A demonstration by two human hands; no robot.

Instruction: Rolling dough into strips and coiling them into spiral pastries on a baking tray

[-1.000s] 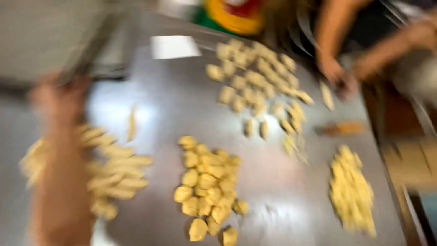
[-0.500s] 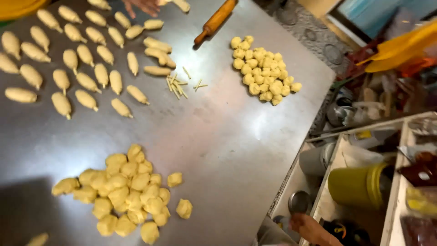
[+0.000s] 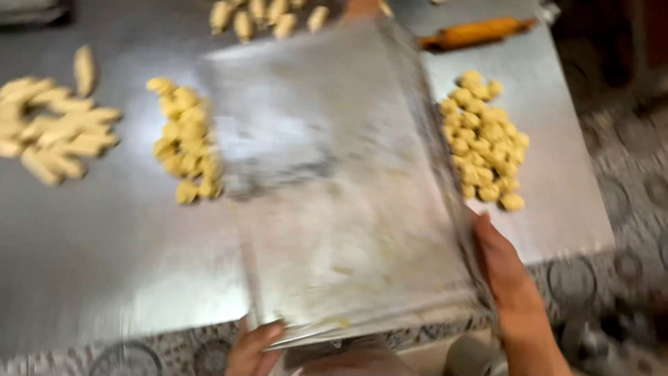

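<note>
A metal tray has come in, both hands' grip on its near edge, long axis pointing away.

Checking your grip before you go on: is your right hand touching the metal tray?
Touching. The head view shows the right hand pressed along the right edge of the metal tray, fingers against its rim, with no gap. The left hand grips the near edge.

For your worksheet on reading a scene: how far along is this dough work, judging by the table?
Done: shaped pieces lie in a group at the left. In hand: both the left hand and right hand hold a metal tray over the steel table. Left: two heaps of dough lumps remain unshaped; the rolling pin lies idle.
</note>
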